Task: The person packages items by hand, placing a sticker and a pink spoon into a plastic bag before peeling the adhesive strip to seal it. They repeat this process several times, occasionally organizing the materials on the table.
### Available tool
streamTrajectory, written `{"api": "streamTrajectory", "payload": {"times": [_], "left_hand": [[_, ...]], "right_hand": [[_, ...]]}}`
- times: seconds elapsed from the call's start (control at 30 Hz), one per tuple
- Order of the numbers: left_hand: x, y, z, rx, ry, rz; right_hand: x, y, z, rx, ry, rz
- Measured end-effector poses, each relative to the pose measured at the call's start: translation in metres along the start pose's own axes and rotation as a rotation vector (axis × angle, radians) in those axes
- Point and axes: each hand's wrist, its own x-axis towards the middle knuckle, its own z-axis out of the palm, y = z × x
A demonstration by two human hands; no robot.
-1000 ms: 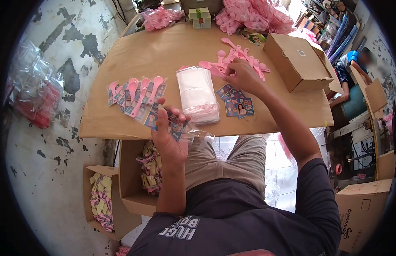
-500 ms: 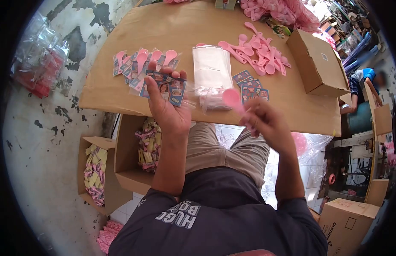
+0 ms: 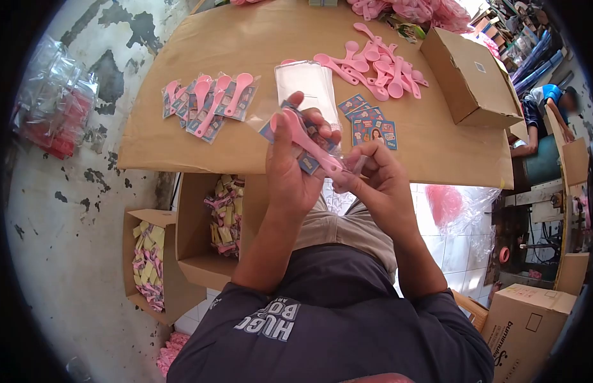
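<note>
My left hand (image 3: 290,172) is closed around a clear plastic bag (image 3: 266,132) with a blue printed card (image 3: 308,163) in it. A pink measuring spoon (image 3: 308,142) lies along the bag over the card, its bowl by my left thumb. At the handle's end, my right hand (image 3: 381,182) pinches the spoon, with clear plastic between the fingers. Just beyond my hands lies a stack of clear bags (image 3: 303,83). Several loose cards (image 3: 374,135) rest to its right, and bagged spoons with cards (image 3: 210,102) are spread on the left.
Loose pink spoons (image 3: 395,70) are heaped on the brown table (image 3: 258,38), beside a cardboard box (image 3: 470,76). Below the table edge, open cartons (image 3: 210,265) hold packed pieces. Another person (image 3: 540,115) is at the far right. Plastic bags (image 3: 57,96) hang on the left wall.
My right hand has brought the pink spoon left to the bag in my left hand, laying it over the card. My left hand has moved right and its fingers have curled in.
</note>
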Motion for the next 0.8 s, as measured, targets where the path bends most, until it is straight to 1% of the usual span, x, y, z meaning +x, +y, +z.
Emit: {"api": "streamTrajectory", "payload": {"times": [0.03,0.1,0.13,0.17,0.2,0.27,0.3,0.37,0.4,0.43,0.5,0.53,0.57,0.63,0.67,0.7,0.73,0.77,0.8], "left_hand": [[-0.001,-0.002,0.001,-0.049,-0.022,-0.052],[-0.006,-0.007,0.008,-0.039,-0.033,-0.097],[-0.007,-0.008,0.010,-0.029,-0.041,-0.135],[-0.007,-0.009,0.010,-0.029,-0.044,-0.140],[-0.007,-0.009,0.009,-0.034,-0.041,-0.151],[-0.007,-0.009,0.005,-0.041,-0.038,-0.164],[-0.006,-0.008,0.003,-0.036,-0.048,-0.177],[-0.004,-0.004,0.000,-0.038,-0.054,-0.184],[-0.003,0.000,0.001,-0.025,-0.017,-0.205],[-0.002,0.004,0.002,-0.012,0.022,-0.225],[-0.001,0.011,0.003,-0.007,0.012,-0.242],[0.000,0.014,0.004,0.003,-0.005,-0.264],[0.000,0.018,0.007,0.000,-0.003,-0.259],[-0.001,0.023,0.013,-0.076,-0.042,-0.329],[-0.001,0.023,0.015,-0.078,-0.042,-0.330],[-0.002,0.021,0.016,-0.063,-0.017,-0.352],[-0.003,0.019,0.018,-0.048,0.009,-0.376],[-0.004,0.017,0.018,-0.048,0.010,-0.379],[-0.005,0.014,0.018,-0.025,-0.022,-0.401]], "right_hand": [[0.001,0.007,-0.003,-0.023,0.037,-0.020],[0.003,0.017,-0.005,-0.046,0.081,-0.042],[0.006,0.021,-0.004,-0.102,0.135,-0.099],[0.008,0.023,-0.002,-0.159,0.188,-0.157],[0.008,0.020,0.001,-0.160,0.191,-0.158],[0.006,0.011,0.007,-0.325,0.283,-0.284],[0.006,0.007,0.006,-0.329,0.284,-0.284],[0.006,-0.001,0.002,-0.823,0.265,-0.768],[0.000,-0.007,-0.004,-0.976,0.176,-0.820],[-0.002,-0.010,-0.008,-0.977,0.167,-0.815],[-0.002,-0.014,-0.016,-0.695,-0.012,-0.878],[-0.002,-0.013,-0.019,-0.535,0.029,-0.830],[-0.002,-0.014,-0.021,-0.536,0.024,-0.829],[0.005,-0.021,-0.022,-0.696,0.226,-0.716],[0.012,-0.022,-0.029,-1.002,0.178,-0.770],[0.015,-0.022,-0.026,-1.003,0.179,-0.770],[0.019,-0.021,-0.020,-1.092,0.132,-0.796],[0.021,-0.021,-0.013,-1.182,0.085,-0.820],[0.021,-0.022,-0.005,-1.182,0.074,-0.803]]}}
